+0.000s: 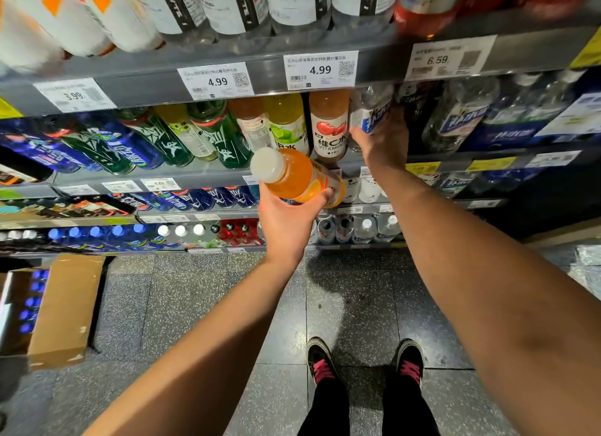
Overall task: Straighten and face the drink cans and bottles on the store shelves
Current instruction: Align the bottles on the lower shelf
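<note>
While the left hand [286, 217] grips a tilted orange drink bottle [297, 175], the right hand [383, 143] clasps a clear bottle [370, 110] on the shelf [227, 172].

Retail shop, drinks aisle. Tiered metal shelf rail [156, 87] carries printed price tags [320, 70] w/ barcodes, QR codes. Bottle rows [182, 136] stand above and below rail. Open cardboard stock carton [66, 308] sits on speckled tile floor [195, 305], lower left of rail.
</note>
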Available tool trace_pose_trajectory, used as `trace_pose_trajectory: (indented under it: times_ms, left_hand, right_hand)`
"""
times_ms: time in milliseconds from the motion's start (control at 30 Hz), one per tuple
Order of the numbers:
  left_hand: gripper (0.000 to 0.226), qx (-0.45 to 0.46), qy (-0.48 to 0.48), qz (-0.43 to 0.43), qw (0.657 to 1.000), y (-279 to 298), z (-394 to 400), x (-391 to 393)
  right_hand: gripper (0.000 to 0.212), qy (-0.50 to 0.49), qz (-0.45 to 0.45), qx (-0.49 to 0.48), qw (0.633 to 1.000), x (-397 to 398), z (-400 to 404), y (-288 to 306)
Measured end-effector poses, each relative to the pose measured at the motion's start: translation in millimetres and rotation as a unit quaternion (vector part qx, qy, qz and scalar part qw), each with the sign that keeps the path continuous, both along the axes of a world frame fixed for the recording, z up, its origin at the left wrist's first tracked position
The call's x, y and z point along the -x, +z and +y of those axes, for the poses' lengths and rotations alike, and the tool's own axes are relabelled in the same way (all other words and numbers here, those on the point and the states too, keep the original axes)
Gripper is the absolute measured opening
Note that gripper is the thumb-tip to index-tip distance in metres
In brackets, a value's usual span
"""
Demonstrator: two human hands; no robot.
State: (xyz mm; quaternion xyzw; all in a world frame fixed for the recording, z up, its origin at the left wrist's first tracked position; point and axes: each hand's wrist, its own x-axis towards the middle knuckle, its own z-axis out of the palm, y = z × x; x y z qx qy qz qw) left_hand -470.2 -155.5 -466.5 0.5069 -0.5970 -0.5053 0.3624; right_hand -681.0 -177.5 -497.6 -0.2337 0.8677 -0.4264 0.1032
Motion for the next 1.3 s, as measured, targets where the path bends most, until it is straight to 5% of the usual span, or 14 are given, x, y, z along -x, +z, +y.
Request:
trace_pose_trajectory:
  times_ms: [133,333,600,833,1300]
  left_hand:
    - [0.066,0.01,0.0,0.0,1.0,1,2,3]
    - [0.074,-0.011,-0.019,-0.001,1.0,7,4,16]
    - [0.072,-0.005,-0.015,-0.009,1.0,3,12,48]
    - [0.076,-0.002,0.02,0.011,1.0,-3,16,95]
    - [0.072,0.003,0.126,0.033,0.991,-16,2,177]
  right_hand:
    - [0.072,-0.063,0.024,0.027,0.997,-4,8,1]
    - [0.092,-0.164,0.054,0.045,0.984,1,32,8]
    - [0.084,-0.207,0.042,0.051,0.976,7,41,9]
    - [0.084,-0.123,0.053,0.03,0.991,11,63,0]
    - [0.033,-0.024,0.011,0.063,0.998,24,133,9]
